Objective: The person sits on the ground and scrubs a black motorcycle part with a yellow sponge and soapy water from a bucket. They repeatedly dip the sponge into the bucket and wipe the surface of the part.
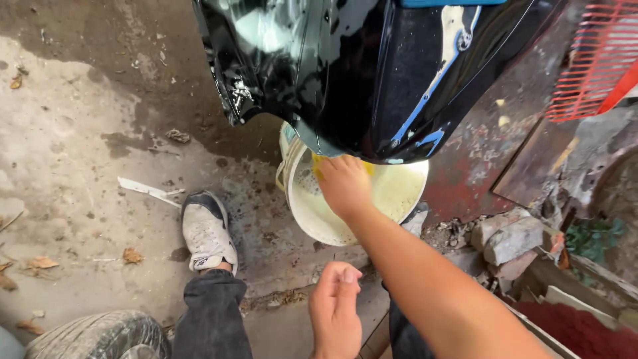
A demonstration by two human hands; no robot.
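Note:
My right hand (343,185) reaches forward over a white bucket (307,214) of soapy water and grips a yellow sponge (319,163), pressing it against the lower edge of a glossy black vehicle panel (359,73) with blue stripes. The panel is wet and hides the far part of the bucket. My left hand (335,307) hangs near my knee with its fingers loosely curled and nothing in it.
My white shoe (207,233) and dark trouser leg stand on wet concrete left of the bucket. A tyre (100,336) lies at bottom left. Broken bricks (512,239), a rusty sheet and an orange plastic crate (598,60) crowd the right side.

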